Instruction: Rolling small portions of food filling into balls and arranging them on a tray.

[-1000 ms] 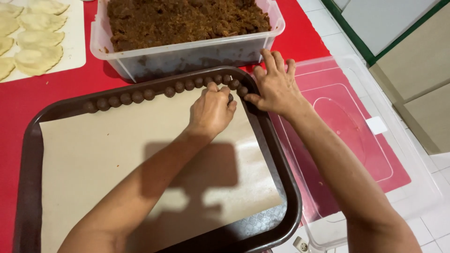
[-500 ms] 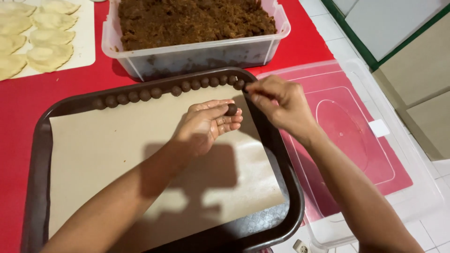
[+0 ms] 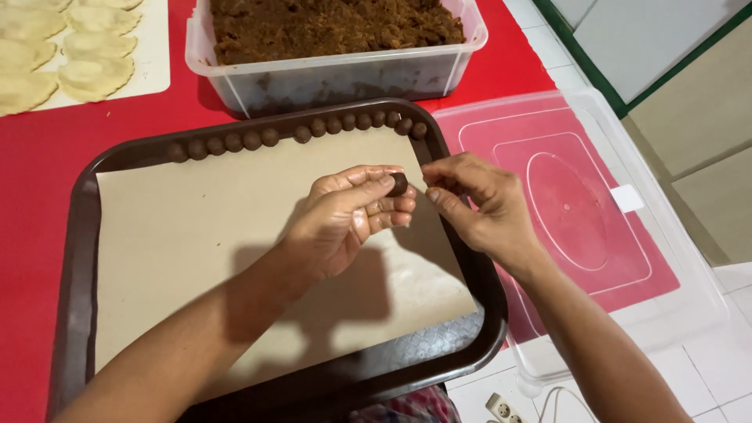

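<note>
A single row of small brown balls (image 3: pixel 298 133) ran along the far edge of the dark brown tray (image 3: pixel 74 258), just inside its rim. That row looked like the work done so far. The rest of the tan paper liner (image 3: pixel 196 235) on the tray lay bare, so I judged most of the rolling was left. The clear tub (image 3: pixel 345 74) beyond the tray's far edge was nearly full of crumbly brown mixture (image 3: pixel 337 23).

Over the right half of the tray, the left hand (image 3: pixel 345 215) was turned palm-up, its fingers curled in, pinching one small brown ball (image 3: pixel 399 184) between thumb and fingertips. The right hand (image 3: pixel 478 204) hovered just beside it, its fingers bent and drawn together near that ball; whether they touched it or held a crumb of their own I could not tell.

The tub's clear lid (image 3: pixel 572 204) lay flat to the right of the tray. Pale dough rounds (image 3: pixel 86 55) sat on a white sheet beyond the tray's far left corner, on the red table covering (image 3: pixel 31 172).
</note>
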